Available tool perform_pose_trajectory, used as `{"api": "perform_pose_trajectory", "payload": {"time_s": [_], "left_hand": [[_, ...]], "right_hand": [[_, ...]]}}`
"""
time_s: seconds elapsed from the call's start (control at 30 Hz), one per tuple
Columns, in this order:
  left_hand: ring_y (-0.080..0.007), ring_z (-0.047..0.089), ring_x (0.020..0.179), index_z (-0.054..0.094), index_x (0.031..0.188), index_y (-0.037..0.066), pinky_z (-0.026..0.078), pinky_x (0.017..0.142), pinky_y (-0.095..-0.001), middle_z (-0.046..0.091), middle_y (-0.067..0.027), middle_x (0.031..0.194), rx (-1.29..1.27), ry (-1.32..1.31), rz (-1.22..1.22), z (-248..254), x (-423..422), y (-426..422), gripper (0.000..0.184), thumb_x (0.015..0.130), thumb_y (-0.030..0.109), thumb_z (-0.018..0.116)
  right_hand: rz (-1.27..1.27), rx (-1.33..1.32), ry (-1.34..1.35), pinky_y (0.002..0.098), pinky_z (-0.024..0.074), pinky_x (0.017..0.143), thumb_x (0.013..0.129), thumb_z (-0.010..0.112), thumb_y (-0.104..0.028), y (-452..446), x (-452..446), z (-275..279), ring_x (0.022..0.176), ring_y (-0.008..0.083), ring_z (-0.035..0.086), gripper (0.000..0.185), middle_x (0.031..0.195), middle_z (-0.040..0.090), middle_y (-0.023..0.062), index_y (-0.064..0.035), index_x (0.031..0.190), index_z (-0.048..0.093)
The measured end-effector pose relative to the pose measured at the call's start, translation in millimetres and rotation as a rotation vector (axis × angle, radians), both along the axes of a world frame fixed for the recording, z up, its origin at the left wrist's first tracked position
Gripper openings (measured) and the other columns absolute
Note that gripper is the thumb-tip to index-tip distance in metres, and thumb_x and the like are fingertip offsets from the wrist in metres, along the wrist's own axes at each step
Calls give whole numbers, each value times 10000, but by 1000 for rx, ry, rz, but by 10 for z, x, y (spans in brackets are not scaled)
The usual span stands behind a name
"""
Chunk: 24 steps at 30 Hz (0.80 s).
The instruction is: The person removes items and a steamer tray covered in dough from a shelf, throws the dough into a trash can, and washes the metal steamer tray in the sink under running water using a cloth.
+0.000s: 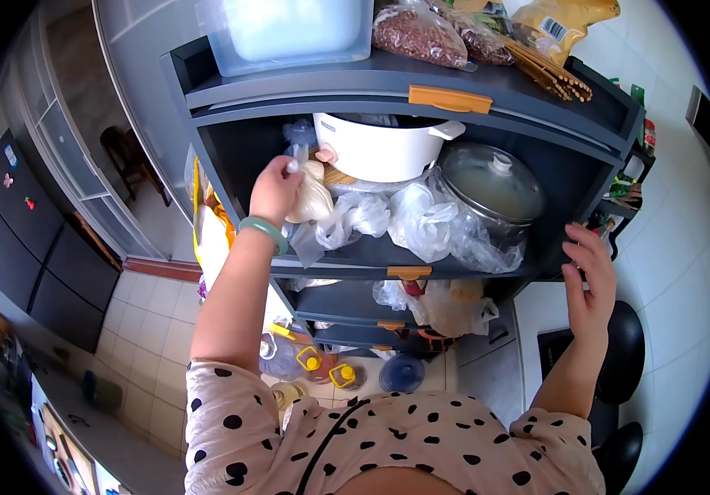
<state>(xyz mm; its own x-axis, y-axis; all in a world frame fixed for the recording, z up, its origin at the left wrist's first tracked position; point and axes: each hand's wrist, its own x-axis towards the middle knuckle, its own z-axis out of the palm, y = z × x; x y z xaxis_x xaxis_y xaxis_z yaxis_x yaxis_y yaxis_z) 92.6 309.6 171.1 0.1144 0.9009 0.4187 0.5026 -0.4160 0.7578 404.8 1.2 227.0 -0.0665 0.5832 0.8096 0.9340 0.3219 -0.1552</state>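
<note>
**The left hand (275,191) on the pale bag (312,196), the right hand (591,279) well apart**

The pale bag lies immediately to the right of the left hand, touching it, near the left end of the open shelf (351,264). Its long axis runs close to upright, the gathered neck at the top beside the thumb and the fuller part below; whether its base bears on the shelf cannot be told. The left hand is plainly the nearer one. Its thumb and fingers appear closed on the neck of the pale bag — the fingers are partly hidden — and the forearm reaches forward and up from a spotted sleeve (227,396), with a green bracelet (266,234) round the wrist.

Outward from the left hand, crumpled clear bags (426,223) come first, to the right past the pale bag. Beyond the fingertips and further right stands a white pot (384,153), a handle at its right side. Further right again is a glass-lidded pot (491,190), closer to the right hand in this view.

The right hand is raised by the shelf's right side, its fingers apart and lightly curled — nothing shows in its grasp.

Farthest off, well to the left of the left hand, stands a dark fridge (49,198).
</note>
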Motion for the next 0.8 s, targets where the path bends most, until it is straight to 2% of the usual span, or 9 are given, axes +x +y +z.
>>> {"api": "perform_pose_trajectory", "payload": {"time_s": [0.1, 0.2, 0.33, 0.37, 0.4, 0.47, 0.57, 0.7, 0.8], "left_hand": [[-95, 495, 660, 531, 915, 21, 421, 628, -232, 549, -44, 741, 142, -390, 28, -87, -102, 34, 137, 810, 100, 572], [-101, 526, 726, 498, 958, 46, 448, 674, -237, 549, -30, 834, 169, -925, -121, -51, -167, -91, 116, 852, 81, 533], [-209, 581, 841, 483, 959, 54, 500, 757, -350, 568, -96, 908, 25, -1330, -361, 74, -282, -463, 105, 855, 46, 499], [-280, 574, 935, 484, 999, 40, 488, 814, -420, 566, -149, 997, -99, -1433, -493, 54, -320, -518, 157, 870, 130, 491], [-317, 540, 1021, 459, 1112, 7, 465, 856, -440, 526, -194, 1113, -188, -1418, -772, 95, -306, -697, 327, 888, 245, 453], [-329, 502, 1080, 388, 1221, -18, 445, 888, -436, 481, -222, 1179, -374, -1490, -1068, 190, -233, -842, 490, 897, 349, 404], [-324, 475, 1116, 341, 1262, -22, 427, 915, -423, 432, -223, 1238, -513, -1570, -1126, 268, -171, -921, 549, 894, 381, 401], [-313, 436, 1158, 321, 1268, -27, 415, 930, -413, 381, -221, 1281, -523, -1625, -1125, 229, -199, -973, 594, 892, 429, 380], [-324, 414, 1174, 284, 1290, -36, 384, 955, -432, 367, -231, 1290, -615, -1742, -1266, 266, -196, -963, 610, 901, 431, 334]], "right_hand": [[-85, -62, 149, 324, 405, 842, 746, 549, -8, -99, 43, -174, 956, 281, 543, 164, 1046, 569, 145, 0, 907, 579], [-97, -82, 182, 319, 412, 827, 749, 544, -7, -111, 60, -297, 932, 278, 551, 157, 1026, 576, 145, 3, 902, 578], [-23, -110, 195, 321, 426, 794, 749, 540, 0, -10, 6, -396, 901, 278, 559, 145, 997, 584, 149, 6, 888, 579], [-5, -124, 193, 321, 429, 787, 748, 540, 2, 25, -21, -418, 895, 279, 560, 144, 991, 585, 151, 6, 886, 580], [13, -138, 191, 321, 431, 780, 747, 540, 4, 57, -52, -435, 889, 280, 561, 143, 986, 586, 153, 6, 883, 581], [56, -153, 172, 324, 436, 773, 741, 542, 12, 115, -115, -454, 880, 288, 563, 146, 974, 588, 154, 3, 880, 584], [115, -181, 152, 331, 439, 771, 735, 542, 19, 176, -189, -462, 874, 294, 566, 149, 965, 593, 149, 1, 877, 585], [178, -200, 190, 333, 440, 769, 732, 541, 24, 224, -241, -494, 866, 291, 566, 153, 956, 596, 145, 0, 876, 586], [218, -218, 198, 336, 443, 758, 730, 541, 26, 252, -275, -493, 858, 289, 568, 154, 950, 598, 143, -1, 875, 587]]}}
